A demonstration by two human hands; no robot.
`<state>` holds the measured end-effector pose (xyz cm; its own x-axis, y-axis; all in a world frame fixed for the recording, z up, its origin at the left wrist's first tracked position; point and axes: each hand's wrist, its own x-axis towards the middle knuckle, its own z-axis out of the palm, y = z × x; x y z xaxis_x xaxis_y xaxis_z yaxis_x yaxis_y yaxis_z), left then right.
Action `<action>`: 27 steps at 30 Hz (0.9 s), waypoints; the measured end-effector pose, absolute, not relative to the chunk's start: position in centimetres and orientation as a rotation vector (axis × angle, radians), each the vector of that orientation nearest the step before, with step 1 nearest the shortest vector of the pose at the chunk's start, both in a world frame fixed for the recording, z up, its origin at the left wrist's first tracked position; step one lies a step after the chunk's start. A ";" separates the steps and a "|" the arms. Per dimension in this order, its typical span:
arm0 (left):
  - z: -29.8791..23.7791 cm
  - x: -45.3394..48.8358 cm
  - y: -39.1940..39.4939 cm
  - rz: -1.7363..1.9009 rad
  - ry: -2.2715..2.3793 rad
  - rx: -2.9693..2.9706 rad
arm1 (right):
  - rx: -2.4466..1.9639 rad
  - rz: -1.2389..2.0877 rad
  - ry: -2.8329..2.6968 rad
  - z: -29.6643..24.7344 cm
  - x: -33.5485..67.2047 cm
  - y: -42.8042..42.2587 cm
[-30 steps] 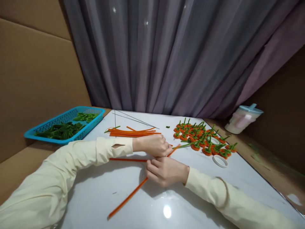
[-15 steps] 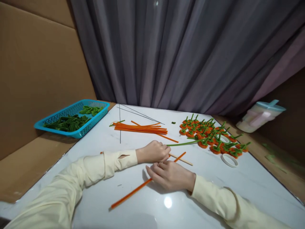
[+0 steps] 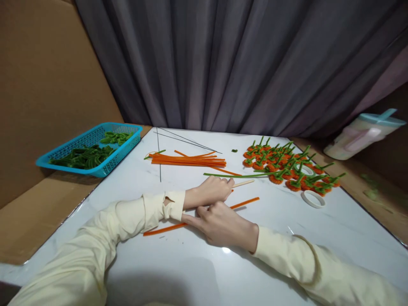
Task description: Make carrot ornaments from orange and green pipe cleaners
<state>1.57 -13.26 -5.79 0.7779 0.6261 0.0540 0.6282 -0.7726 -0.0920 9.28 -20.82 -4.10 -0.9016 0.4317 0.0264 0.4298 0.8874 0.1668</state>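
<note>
In the head view, green-stemmed orange pieces (image 3: 287,174) are already massed; bundled orange strips (image 3: 188,160) seem unused. A single orange strip (image 3: 245,202) is partly hidden under the right hand (image 3: 219,225), a wooden stick (image 3: 244,183) under the left hand (image 3: 210,190); neither grip can be told. Beyond, the way is crossed by a green strip (image 3: 236,175).

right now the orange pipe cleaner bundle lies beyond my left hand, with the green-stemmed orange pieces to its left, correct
Not left: the head view shows the green-stemmed orange pieces right of the orange pipe cleaner bundle, which lies beyond your left hand.
</note>
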 end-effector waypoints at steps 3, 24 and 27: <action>-5.9 1.8 -13.2 -0.052 -1.021 -2.863 | 0.698 0.283 3.030 -3.9 8.8 -21.1; -6.4 1.4 -13.3 -0.155 -0.771 -2.774 | 0.436 0.242 3.244 -5.7 8.9 -20.0; -6.1 1.3 -13.4 -0.208 -0.855 -2.783 | 0.427 0.233 3.324 -6.0 9.0 -19.6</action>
